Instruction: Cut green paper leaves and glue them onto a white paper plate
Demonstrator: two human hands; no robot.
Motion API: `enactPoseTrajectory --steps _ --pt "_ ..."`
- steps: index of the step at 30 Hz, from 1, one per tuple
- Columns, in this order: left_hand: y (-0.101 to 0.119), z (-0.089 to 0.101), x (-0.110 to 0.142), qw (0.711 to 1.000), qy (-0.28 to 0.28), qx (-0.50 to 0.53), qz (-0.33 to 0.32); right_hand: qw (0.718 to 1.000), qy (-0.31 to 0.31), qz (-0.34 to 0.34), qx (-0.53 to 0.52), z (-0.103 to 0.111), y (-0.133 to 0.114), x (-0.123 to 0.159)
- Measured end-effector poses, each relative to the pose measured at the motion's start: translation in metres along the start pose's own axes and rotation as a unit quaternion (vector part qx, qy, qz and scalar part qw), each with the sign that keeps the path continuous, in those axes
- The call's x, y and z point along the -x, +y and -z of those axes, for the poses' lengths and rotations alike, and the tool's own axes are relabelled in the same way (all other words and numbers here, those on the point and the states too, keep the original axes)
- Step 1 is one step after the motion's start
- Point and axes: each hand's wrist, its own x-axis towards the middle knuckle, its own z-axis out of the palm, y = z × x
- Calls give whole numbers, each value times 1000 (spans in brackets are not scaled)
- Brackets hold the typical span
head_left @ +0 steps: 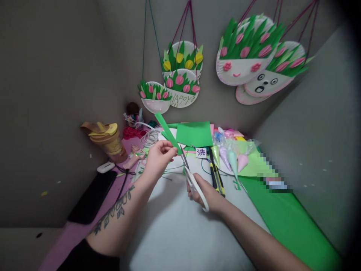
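Observation:
My left hand (158, 158) pinches a narrow pointed strip of green paper (167, 131) that sticks up and to the left above the table. My right hand (208, 194) grips white-handled scissors (194, 184), whose blades point up toward the lower end of the strip, close to my left fingertips. Both hands hover over a white table surface (175, 226). Thin green paper slivers lie on the table below the hands.
A green paper sheet (194, 134) lies behind the hands, another large green sheet (284, 218) at the right. Pastel cones (232, 158), a yellow-black cutter (217, 175), a phone (93, 195), a lidded cup (108, 141). Paper-plate flower baskets (182, 75) hang on the wall.

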Motion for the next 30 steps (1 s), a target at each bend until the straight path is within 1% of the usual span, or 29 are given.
enactPoseTrajectory --steps 6,11,18,25,30 --pt "0 -2 4 999 -17 -26 -7 1000 10 -21 -10 0 -5 0" --pt "-1 -6 5 999 -21 -24 -11 1000 13 -15 -6 0 -4 0" --pt "-3 -12 10 1000 6 -2 -11 1000 9 -8 -10 -2 2 -1" --pt "-3 -15 13 999 -16 -25 -17 1000 20 -8 -3 -1 4 -2" --pt "-2 -15 13 1000 -7 -17 -16 1000 21 -5 6 -1 2 -3"
